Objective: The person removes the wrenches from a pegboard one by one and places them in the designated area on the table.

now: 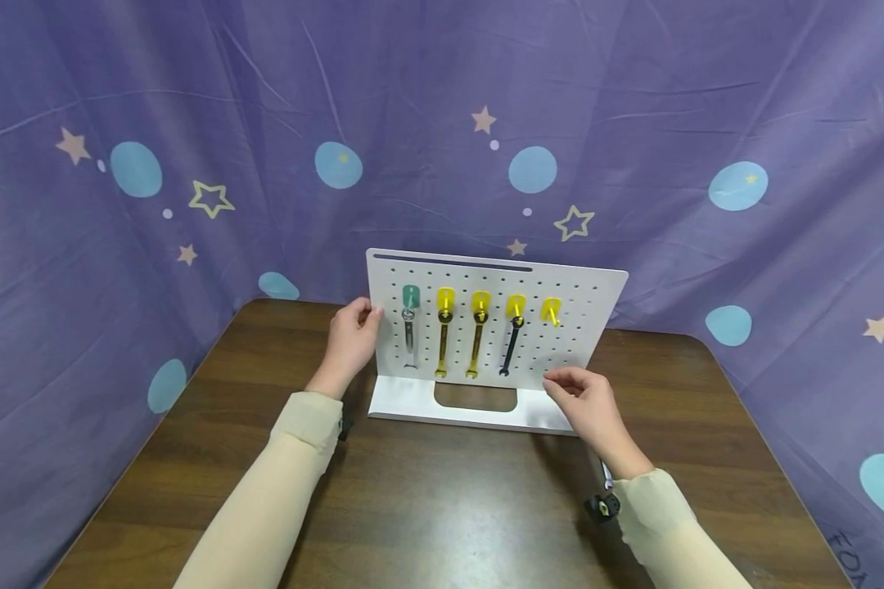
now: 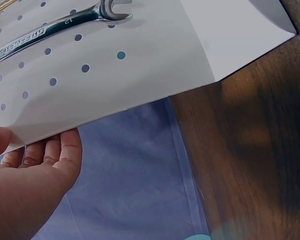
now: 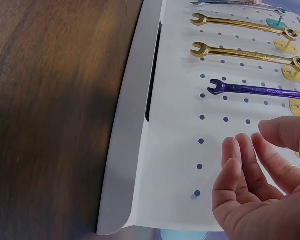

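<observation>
A white pegboard stands on the table. My left hand grips its left edge, thumb on the front and fingers behind. From a green hook at the left hangs a silver combination wrench. To its right, on yellow hooks, are two gold wrenches and a dark purple wrench, which hangs tilted. The rightmost yellow hook bears nothing. In front of the board's lower right part is my right hand, fingers loosely bent, with nothing between thumb and fingertips in the right wrist view.
The board's white base has a wide cutout and rests on the brown wooden table. Beside my right wrist, a small shiny metal piece shows, partly hidden. A purple patterned curtain hangs close behind the table.
</observation>
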### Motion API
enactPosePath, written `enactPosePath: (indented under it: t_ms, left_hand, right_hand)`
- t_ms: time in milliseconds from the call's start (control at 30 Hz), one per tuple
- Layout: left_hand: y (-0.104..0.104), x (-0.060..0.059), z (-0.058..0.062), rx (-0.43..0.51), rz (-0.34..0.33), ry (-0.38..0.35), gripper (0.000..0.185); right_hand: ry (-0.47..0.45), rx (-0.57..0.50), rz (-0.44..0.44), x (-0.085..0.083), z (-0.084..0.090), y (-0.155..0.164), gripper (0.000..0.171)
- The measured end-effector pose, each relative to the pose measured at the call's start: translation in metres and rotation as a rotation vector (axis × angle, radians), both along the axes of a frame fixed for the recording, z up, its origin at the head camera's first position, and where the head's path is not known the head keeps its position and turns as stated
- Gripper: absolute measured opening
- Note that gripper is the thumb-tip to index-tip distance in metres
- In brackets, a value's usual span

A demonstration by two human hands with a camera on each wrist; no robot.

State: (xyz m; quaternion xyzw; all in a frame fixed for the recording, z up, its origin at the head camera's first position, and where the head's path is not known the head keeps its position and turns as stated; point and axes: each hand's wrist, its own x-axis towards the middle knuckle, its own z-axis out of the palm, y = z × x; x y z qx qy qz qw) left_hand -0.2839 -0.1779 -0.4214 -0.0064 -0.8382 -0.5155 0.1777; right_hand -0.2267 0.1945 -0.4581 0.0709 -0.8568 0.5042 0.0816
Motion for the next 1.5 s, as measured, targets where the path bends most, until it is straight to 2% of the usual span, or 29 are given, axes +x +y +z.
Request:
enactPosePath:
  t_ms: [333, 667, 900, 1100, 1333, 1500]
  left_hand:
    - [0.002, 0.000, 0.001, -0.012, 0.005, 0.025, 0.016]
    - [-0.001, 0.001, 0.000, -0.003, 0.012, 0.026, 0.016]
    - [-0.001, 0.000, -0.002, -0.002, 0.004, 0.017, 0.017]
    - [0.000, 0.001, -0.003, 0.000, 0.000, 0.012, 0.016]
    - [0.000, 0.001, -0.001, -0.003, 0.006, 0.011, 0.016]
    - [0.000, 0.000, -0.002, 0.003, 0.001, 0.012, 0.017]
  right_hand:
    - [0.002, -0.006, 0.002, -0.003, 0.000, -0.003, 0.015]
    - [0.002, -0.019, 0.014, -0.003, 0.000, -0.007, 0.014]
    - [0.011, 0.013, 0.011, -0.006, 0.001, -0.009, 0.014]
    - [-0.007, -0.012, 0.001, -0.006, 0.000, -0.010, 0.015]
    - [0.025, -0.003, 0.012, -0.009, 0.002, -0.012, 0.012]
    - [-0.001, 0.009, 0.017, -0.010, 0.005, -0.013, 0.015]
